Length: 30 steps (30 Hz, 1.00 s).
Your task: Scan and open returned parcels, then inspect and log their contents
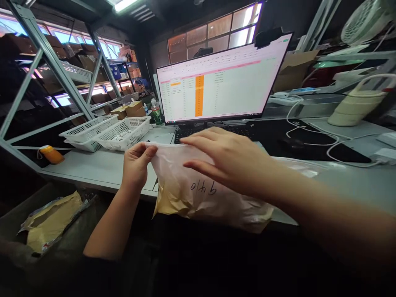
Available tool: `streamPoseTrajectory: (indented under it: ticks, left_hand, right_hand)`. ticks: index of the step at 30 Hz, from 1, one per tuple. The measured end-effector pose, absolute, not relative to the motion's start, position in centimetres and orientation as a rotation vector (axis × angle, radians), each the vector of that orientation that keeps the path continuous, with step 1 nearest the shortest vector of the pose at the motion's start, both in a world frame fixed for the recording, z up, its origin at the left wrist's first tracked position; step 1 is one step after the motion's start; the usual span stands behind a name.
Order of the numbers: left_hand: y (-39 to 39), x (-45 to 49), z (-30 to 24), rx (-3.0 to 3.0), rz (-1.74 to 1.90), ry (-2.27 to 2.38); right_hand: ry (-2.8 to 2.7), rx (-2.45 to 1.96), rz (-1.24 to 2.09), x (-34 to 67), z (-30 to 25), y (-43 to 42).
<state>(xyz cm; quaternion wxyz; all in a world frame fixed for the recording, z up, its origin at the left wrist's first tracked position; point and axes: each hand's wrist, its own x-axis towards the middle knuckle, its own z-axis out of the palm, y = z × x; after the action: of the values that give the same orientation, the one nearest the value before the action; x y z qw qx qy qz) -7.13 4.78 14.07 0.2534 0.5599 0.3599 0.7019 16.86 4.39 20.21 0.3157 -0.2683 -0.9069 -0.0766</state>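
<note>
A translucent white plastic zip bag (176, 173) lies over the desk's front edge, with yellowish material showing through its lower part. Black handwritten figures on it appear upside down. My left hand (136, 163) is closed, pinching the bag's top left corner between thumb and fingers. Over the upper middle of the bag reaches my right hand (225, 152), fingers stretched out toward the top edge and thumb held apart. The fingertips are near or on that edge; I cannot tell whether they press it. My right forearm hides the bag's upper right part.
A monitor (229, 86) showing a spreadsheet stands behind a keyboard (182, 133). White perforated baskets (123, 142) sit at left, beside a green-labelled bottle (156, 113). A bin (89, 222) holds torn yellow packaging (52, 225). Cables (329, 144) and a beige container (349, 109) are at right.
</note>
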Motion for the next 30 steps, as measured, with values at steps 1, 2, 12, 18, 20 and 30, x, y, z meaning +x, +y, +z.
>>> streamPoseTrajectory:
  ticks: [1,2,12,18,20,30]
  left_hand:
    - [4.6,-6.4,14.3,1.589,1.910,0.964]
    - [4.4,-5.8,14.6,1.662,1.907,0.959]
    - [2.7,-5.6,14.4,2.108,1.726,1.198]
    - [5.3,-7.3,13.2,1.767,2.074,1.068]
    - [6.5,-9.7,13.5,1.559,2.252,0.955]
    - [7.2,-14.4,14.6,1.254,2.440,0.833]
  right_hand:
    - [-2.401,-0.722,-0.248,15.5,20.9,4.1]
    - [-2.415,-0.750,-0.279,14.5,21.5,3.9]
    - [-2.515,-0.784,-0.282,12.6,22.0,4.9]
    - [-2.465,-0.715,-0.290,12.7,21.9,5.3]
    - [-2.489,-0.779,-0.297,14.1,21.9,5.6]
    - [-2.353,-1.044,-0.238,23.1,16.4,4.9]
